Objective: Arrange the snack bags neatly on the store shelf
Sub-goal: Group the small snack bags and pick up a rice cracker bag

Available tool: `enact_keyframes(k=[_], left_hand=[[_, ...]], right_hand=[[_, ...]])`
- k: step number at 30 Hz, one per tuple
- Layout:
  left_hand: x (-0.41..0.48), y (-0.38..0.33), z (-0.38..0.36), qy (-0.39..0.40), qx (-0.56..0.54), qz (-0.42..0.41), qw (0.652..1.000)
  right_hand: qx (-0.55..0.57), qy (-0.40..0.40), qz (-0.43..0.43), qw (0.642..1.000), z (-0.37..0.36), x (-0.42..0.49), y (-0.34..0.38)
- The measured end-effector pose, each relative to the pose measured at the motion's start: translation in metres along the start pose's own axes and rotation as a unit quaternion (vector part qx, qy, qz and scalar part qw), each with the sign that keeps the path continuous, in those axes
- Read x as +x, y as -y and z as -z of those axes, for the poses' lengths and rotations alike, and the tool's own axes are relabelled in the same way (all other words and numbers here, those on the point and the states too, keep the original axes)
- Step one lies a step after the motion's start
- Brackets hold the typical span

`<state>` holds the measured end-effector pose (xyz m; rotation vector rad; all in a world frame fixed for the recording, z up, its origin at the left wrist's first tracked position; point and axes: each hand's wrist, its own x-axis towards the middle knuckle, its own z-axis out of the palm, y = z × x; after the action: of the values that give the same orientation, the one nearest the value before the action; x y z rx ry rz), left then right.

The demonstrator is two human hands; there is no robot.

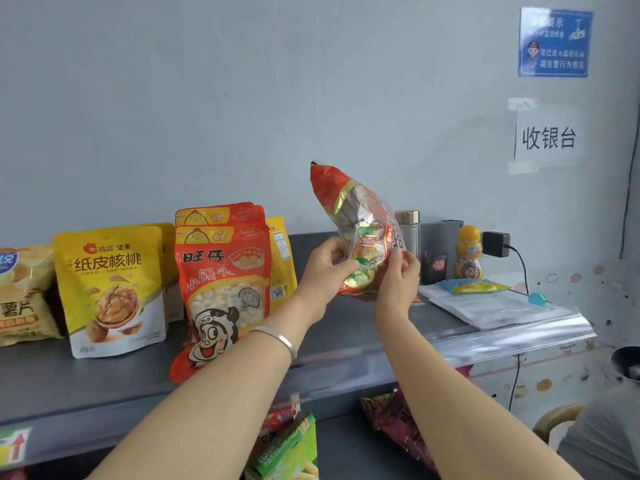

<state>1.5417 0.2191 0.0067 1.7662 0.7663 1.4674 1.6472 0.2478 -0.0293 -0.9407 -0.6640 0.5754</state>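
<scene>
Two bare hands hold one red snack bag (360,216) up in the air, just above the grey store shelf (104,386) and to the right of a row of standing bags. The left hand (323,271), a silver bangle on its wrist, has its fingers curled round the bag's lower left edge; the right hand (398,277) pinches the lower right edge between thumb and fingers. The bag tilts, its sealed top leaning up and left, and wrapped sweets show through a clear panel (the printed front seems to face right, away from the viewer).

From the left, the row holds a pale crisp bag (24,296), a yellow walnut pouch (110,289), then red pouches with a cartoon face (221,289), one behind another.

To place this bag well, it likely needs turning so its front faces outward, then lowering base first onto the bare shelf just beside the red pouches, level with their fronts. Loose sweets inside may shift, so settling them to the bottom should help it stand. A steel flask (408,230) and papers (485,306) lie to the right; keeping clear of them seems wise.
</scene>
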Motion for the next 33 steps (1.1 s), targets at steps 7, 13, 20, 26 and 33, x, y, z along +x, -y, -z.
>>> enact_keyframes(k=[7,13,20,26,33], left_hand=[[-0.026,-0.047,0.062,-0.115,-0.216,0.011,0.970],[-0.066,-0.095,0.144,-0.181,-0.231,-0.033,0.955],[-0.144,-0.119,0.256,-0.248,-0.206,-0.034,0.946],[-0.223,-0.121,0.349,-0.287,-0.113,0.021,0.951],[-0.323,-0.139,0.452,-0.526,0.185,-0.066,0.828]], right_hand=[[-0.010,0.080,0.123,0.989,-0.048,-0.059,0.052],[-0.085,0.051,0.032,0.995,-0.118,-0.137,0.085],[0.218,0.310,-0.330,0.865,-0.196,-0.255,0.076],[0.254,0.302,-0.398,0.828,-0.240,-0.352,0.054],[0.204,0.331,-0.343,0.855,-0.273,-0.435,0.036]])
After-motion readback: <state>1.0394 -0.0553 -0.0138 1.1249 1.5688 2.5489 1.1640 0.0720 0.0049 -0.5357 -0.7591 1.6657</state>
